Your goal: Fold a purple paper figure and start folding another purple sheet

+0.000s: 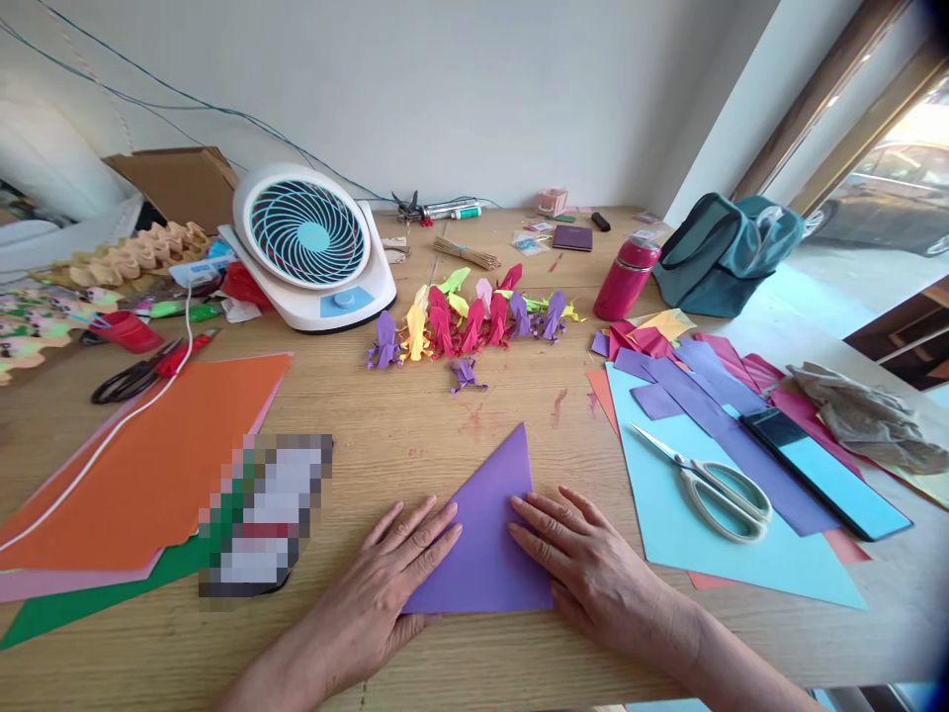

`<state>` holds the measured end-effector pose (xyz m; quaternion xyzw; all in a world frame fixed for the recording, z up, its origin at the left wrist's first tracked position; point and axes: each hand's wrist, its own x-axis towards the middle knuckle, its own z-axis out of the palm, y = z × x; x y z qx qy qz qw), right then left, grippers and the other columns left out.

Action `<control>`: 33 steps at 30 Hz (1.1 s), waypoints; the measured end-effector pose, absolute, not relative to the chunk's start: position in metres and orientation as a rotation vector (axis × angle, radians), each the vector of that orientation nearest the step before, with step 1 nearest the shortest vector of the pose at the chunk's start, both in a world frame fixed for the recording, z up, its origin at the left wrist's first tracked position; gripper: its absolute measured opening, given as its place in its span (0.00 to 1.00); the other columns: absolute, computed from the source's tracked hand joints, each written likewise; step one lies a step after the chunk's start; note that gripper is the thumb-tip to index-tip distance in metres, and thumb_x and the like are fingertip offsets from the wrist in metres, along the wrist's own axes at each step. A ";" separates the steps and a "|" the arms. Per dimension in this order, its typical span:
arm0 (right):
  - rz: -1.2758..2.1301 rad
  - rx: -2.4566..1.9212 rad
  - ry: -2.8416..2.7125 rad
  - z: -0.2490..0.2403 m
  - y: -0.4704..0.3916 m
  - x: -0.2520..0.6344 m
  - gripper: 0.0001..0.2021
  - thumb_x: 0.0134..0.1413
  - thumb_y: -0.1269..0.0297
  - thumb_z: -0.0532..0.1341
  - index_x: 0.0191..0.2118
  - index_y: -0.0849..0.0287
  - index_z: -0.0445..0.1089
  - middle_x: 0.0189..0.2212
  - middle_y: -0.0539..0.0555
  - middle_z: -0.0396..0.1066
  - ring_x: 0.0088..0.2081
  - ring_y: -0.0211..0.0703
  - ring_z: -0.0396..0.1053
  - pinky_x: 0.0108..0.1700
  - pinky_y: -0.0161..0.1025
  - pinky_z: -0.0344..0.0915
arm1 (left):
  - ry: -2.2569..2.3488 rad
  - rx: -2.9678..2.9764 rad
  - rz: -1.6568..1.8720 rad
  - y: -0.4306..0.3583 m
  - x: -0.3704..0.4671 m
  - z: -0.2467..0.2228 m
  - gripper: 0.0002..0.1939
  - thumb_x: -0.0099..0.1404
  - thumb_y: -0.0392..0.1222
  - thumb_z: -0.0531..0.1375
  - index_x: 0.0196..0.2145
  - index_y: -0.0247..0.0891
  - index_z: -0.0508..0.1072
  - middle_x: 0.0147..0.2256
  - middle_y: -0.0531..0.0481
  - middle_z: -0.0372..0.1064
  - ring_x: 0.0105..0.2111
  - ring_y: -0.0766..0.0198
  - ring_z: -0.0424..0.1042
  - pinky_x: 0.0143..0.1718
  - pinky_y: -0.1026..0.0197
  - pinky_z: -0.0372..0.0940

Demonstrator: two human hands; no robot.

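1. The purple paper triangle [493,534] lies flat on the wooden worktop [415,425], close to its near edge, apex pointing away from the person; it sits between the two hands.
2. The left hand [392,578] lies open and flat, fingers spread, fingertips pressing the triangle's left edge; it grips nothing.
3. The right hand [582,564] is likewise open and flat, palm down, fingers resting on the triangle's right side; it holds nothing.
4. To the left lie an orange sheet [163,455] over pink and green sheets, with a white cable [111,430] across them; a blurred patch beside the sheets hides whatever is printed there, so no writing can be read.
5. To the right a light blue sheet [712,534] carries white-handled scissors [712,485], purple strips [712,405] and a dark-edged blue ruler [822,473]; any marks on the ruler are too small to tell.
6. Farther back stand a row of folded paper figures [474,316] in purple, yellow, red and green, a white desk fan [311,242], a pink bottle [625,277] and a teal bag [723,252]; no brand or label is legible on any of them.
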<state>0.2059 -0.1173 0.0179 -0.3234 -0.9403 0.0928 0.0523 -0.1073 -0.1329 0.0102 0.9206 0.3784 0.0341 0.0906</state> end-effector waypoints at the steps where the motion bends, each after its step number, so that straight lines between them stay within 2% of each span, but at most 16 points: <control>1: 0.295 -0.981 -2.862 0.017 -0.117 0.206 0.35 0.54 0.73 0.54 0.69 0.59 0.51 0.70 0.58 0.48 0.69 0.55 0.50 0.66 0.62 0.47 | 1.125 2.715 0.089 -0.135 -0.107 0.013 0.42 0.69 0.47 0.58 0.71 0.47 0.38 0.70 0.47 0.43 0.70 0.49 0.43 0.68 0.42 0.45; 4: 0.329 -0.955 -2.855 0.015 -0.117 0.208 0.34 0.56 0.72 0.53 0.70 0.60 0.50 0.71 0.58 0.45 0.70 0.52 0.47 0.68 0.60 0.47 | 1.103 2.634 0.045 -0.139 -0.109 0.024 0.47 0.65 0.60 0.60 0.71 0.48 0.37 0.70 0.44 0.42 0.70 0.44 0.41 0.66 0.36 0.46; 7: 0.358 -0.929 -2.837 0.013 -0.116 0.208 0.34 0.56 0.73 0.53 0.70 0.60 0.50 0.71 0.58 0.46 0.70 0.49 0.46 0.69 0.57 0.47 | 1.045 2.579 0.069 -0.135 -0.109 0.038 0.55 0.55 0.72 0.59 0.70 0.47 0.44 0.70 0.41 0.44 0.69 0.39 0.43 0.65 0.34 0.47; 8: 0.364 -0.923 -2.828 0.013 -0.116 0.208 0.35 0.56 0.73 0.53 0.70 0.60 0.50 0.70 0.58 0.47 0.70 0.49 0.46 0.69 0.56 0.47 | 1.029 2.566 0.076 -0.131 -0.107 0.042 0.53 0.56 0.72 0.58 0.70 0.46 0.46 0.69 0.41 0.48 0.69 0.41 0.45 0.66 0.35 0.46; 10: 0.376 -0.914 -2.809 0.013 -0.116 0.208 0.35 0.56 0.73 0.53 0.69 0.60 0.50 0.70 0.59 0.48 0.70 0.49 0.47 0.69 0.56 0.48 | 1.021 2.577 0.145 -0.117 -0.095 0.046 0.42 0.66 0.64 0.55 0.70 0.45 0.48 0.67 0.42 0.54 0.68 0.47 0.49 0.67 0.38 0.45; 13: 0.378 -0.898 -2.804 0.013 -0.116 0.208 0.35 0.54 0.74 0.53 0.69 0.62 0.52 0.70 0.60 0.49 0.70 0.50 0.47 0.69 0.56 0.48 | 0.993 2.672 0.168 -0.089 -0.069 0.039 0.30 0.74 0.51 0.49 0.69 0.42 0.49 0.68 0.43 0.50 0.69 0.53 0.46 0.68 0.41 0.42; 16: 0.379 -0.875 -2.820 0.013 -0.116 0.209 0.35 0.52 0.75 0.53 0.68 0.62 0.53 0.70 0.60 0.48 0.70 0.50 0.46 0.69 0.57 0.47 | 1.067 2.735 0.130 -0.064 -0.044 0.019 0.30 0.75 0.48 0.47 0.70 0.37 0.47 0.70 0.42 0.43 0.70 0.54 0.42 0.69 0.44 0.42; 21: 0.409 -0.873 -2.800 0.013 -0.117 0.212 0.36 0.51 0.74 0.55 0.68 0.63 0.52 0.70 0.62 0.49 0.69 0.51 0.48 0.69 0.59 0.48 | 1.172 2.789 0.057 -0.054 -0.031 0.000 0.32 0.75 0.50 0.46 0.70 0.33 0.43 0.71 0.40 0.36 0.71 0.52 0.39 0.68 0.41 0.40; 24: 0.414 -0.867 -2.801 0.012 -0.118 0.212 0.37 0.49 0.73 0.55 0.67 0.65 0.53 0.69 0.64 0.49 0.69 0.53 0.50 0.68 0.60 0.49 | 1.196 2.786 0.077 -0.054 -0.028 0.006 0.31 0.75 0.50 0.45 0.70 0.34 0.46 0.70 0.40 0.40 0.70 0.51 0.42 0.67 0.40 0.42; 28: 0.409 -0.876 -2.784 0.011 -0.119 0.212 0.36 0.48 0.74 0.55 0.67 0.66 0.54 0.69 0.64 0.51 0.68 0.54 0.51 0.68 0.61 0.49 | 1.249 2.765 0.185 -0.045 -0.019 0.010 0.25 0.75 0.46 0.46 0.66 0.36 0.58 0.66 0.40 0.55 0.68 0.53 0.52 0.67 0.43 0.44; 29: 0.411 -0.877 -2.774 0.011 -0.119 0.212 0.36 0.49 0.74 0.55 0.66 0.65 0.55 0.68 0.63 0.52 0.68 0.53 0.51 0.68 0.60 0.48 | 1.248 2.769 0.185 -0.042 -0.017 0.008 0.25 0.75 0.46 0.47 0.66 0.36 0.58 0.66 0.40 0.55 0.67 0.53 0.52 0.67 0.44 0.45; 33: 0.417 -0.864 -2.762 0.011 -0.119 0.212 0.33 0.52 0.74 0.55 0.66 0.63 0.56 0.68 0.62 0.53 0.68 0.51 0.52 0.69 0.59 0.48 | 1.233 2.800 0.145 -0.037 -0.015 -0.002 0.29 0.75 0.47 0.46 0.70 0.37 0.48 0.70 0.43 0.45 0.70 0.53 0.43 0.68 0.43 0.42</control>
